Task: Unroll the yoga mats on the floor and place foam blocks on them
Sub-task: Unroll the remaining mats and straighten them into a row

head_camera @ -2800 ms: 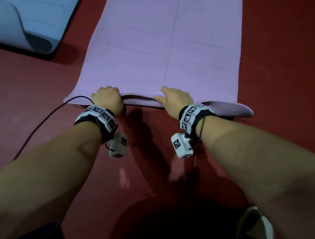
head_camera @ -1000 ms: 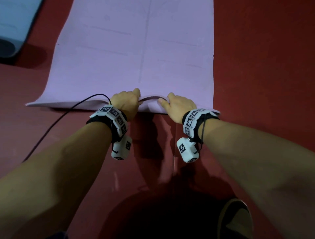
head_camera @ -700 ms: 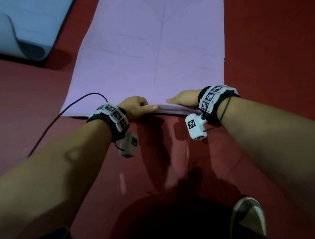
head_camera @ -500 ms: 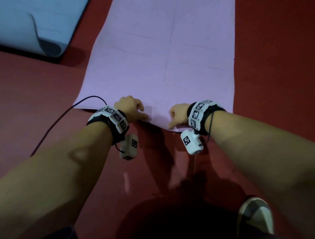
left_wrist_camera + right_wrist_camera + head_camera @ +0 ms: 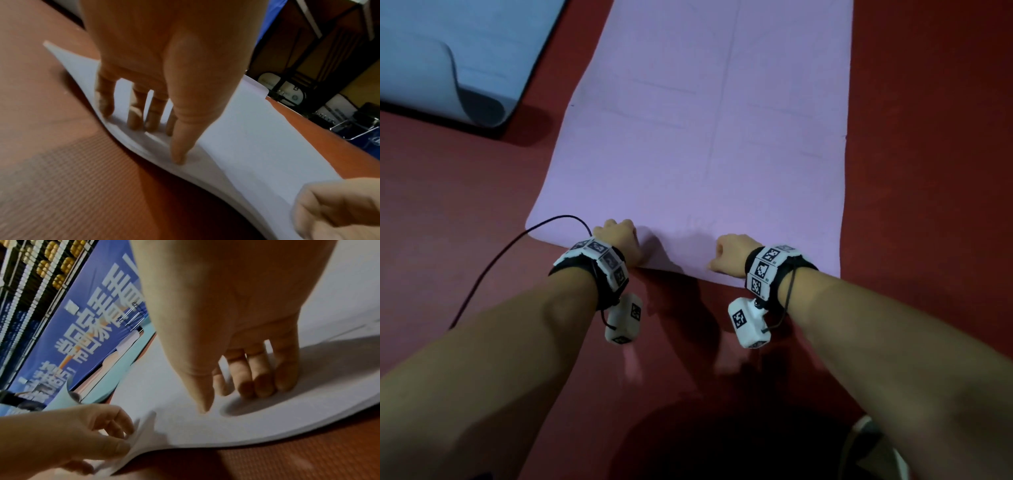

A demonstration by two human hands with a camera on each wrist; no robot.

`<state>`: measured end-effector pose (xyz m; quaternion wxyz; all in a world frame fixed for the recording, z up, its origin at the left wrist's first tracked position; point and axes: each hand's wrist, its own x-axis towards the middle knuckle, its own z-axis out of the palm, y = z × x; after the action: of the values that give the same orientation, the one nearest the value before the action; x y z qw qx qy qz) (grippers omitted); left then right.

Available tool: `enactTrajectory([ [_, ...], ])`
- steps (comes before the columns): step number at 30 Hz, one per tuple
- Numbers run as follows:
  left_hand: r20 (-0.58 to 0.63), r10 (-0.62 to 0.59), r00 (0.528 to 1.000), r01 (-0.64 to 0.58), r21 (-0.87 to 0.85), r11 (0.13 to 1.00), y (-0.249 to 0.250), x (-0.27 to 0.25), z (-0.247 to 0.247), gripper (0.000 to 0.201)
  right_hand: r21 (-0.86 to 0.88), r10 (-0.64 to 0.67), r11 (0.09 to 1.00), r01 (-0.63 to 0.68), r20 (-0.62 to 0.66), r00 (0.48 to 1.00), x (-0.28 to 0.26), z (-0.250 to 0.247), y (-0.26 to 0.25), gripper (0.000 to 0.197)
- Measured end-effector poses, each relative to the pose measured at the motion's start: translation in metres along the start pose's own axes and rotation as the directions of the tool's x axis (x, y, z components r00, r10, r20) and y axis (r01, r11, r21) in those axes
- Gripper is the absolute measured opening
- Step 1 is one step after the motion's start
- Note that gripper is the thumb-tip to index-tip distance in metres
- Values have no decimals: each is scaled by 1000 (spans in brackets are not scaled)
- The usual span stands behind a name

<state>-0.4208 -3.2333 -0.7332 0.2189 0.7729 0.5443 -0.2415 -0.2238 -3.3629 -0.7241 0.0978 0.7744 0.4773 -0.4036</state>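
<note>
A purple yoga mat (image 5: 698,137) lies unrolled on the red floor, running away from me. Both hands sit on its near end. My left hand (image 5: 619,241) has bent fingers, and its fingertips (image 5: 133,121) and thumb press down on top of the mat (image 5: 246,138) close to the edge. My right hand (image 5: 729,257) does the same, with its fingertips (image 5: 263,386) on the mat (image 5: 164,394) and its thumb pointing down at it. Neither hand wraps the edge. The near edge bows slightly up off the floor between the hands. No foam block is in view.
A light blue mat (image 5: 448,61) lies at the upper left, its near end curled up. A black cable (image 5: 493,260) runs from my left wrist across the floor. A shoe (image 5: 873,445) shows at the lower right. Red floor borders the purple mat on both sides.
The curled near end that both hands gripped has been pulled back and laid down. The hands now press on top of it, a little farther apart than a second ago.
</note>
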Motion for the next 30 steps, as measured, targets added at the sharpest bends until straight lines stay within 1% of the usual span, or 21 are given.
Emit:
enactTrajectory([
  [1, 20, -4, 1000, 4, -1, 1000, 2, -4, -6, 42, 79, 2, 997, -2, -6, 1000, -5, -4, 1, 27],
  [3, 47, 17, 999, -15, -36, 999, 12, -18, -28, 43, 263, 28, 965, -9, -66, 997, -24, -21, 0, 32],
  [5, 21, 59, 998, -57, -94, 994, 29, -40, -63, 44, 405, 69, 914, -2, -150, 986, -54, -55, -7, 39],
  [7, -19, 93, 995, -95, -148, 984, 48, -67, -104, 47, 535, 127, 845, 1, -203, 971, -87, -95, -17, 41],
  [9, -31, 111, 993, -115, -189, 975, 68, -101, -154, 46, 624, 167, 781, 23, -245, 955, -130, -142, -29, 42],
  [12, -54, 166, 985, -174, -200, 964, 89, -151, -232, 44, 680, 195, 731, 62, -295, 935, -197, -213, -45, 41],
  [17, -79, 228, 971, -240, -240, 941, 118, -260, -397, 44, 711, 242, 701, 56, -310, 919, -333, -346, -71, 42],
  [20, -119, 262, 958, -286, -279, 917, 140, -343, -527, 45, 720, 265, 689, 81, -354, 897, -435, -454, -87, 42],
  [21, -150, 276, 949, -309, -291, 905, 149, -373, -576, 44, 726, 276, 680, 103, -383, 881, -473, -495, -93, 42],
  [25, -330, 279, 902, -397, -377, 837, 190, -479, -758, 34, 733, 304, 641, 228, -515, 801, -598, -632, -111, 38],
  [26, -406, 269, 873, -439, -418, 795, 206, -503, -803, 31, 731, 296, 627, 268, -542, 787, -625, -665, -113, 36],
  [27, -475, 249, 844, -480, -463, 745, 222, -521, -835, 27, 728, 280, 616, 301, -560, 780, -642, -688, -113, 35],
  [28, -552, 225, 803, -532, -494, 688, 243, -538, -864, 25, 716, 266, 610, 339, -589, 763, -660, -713, -110, 35],
  [29, -608, 210, 766, -579, -509, 638, 268, -554, -885, 23, 688, 247, 622, 374, -626, 740, -676, -735, -102, 34],
  [30, -635, 220, 741, -616, -510, 601, 295, -565, -895, 22, 652, 219, 644, 400, -658, 720, -688, -753, -90, 35],
])
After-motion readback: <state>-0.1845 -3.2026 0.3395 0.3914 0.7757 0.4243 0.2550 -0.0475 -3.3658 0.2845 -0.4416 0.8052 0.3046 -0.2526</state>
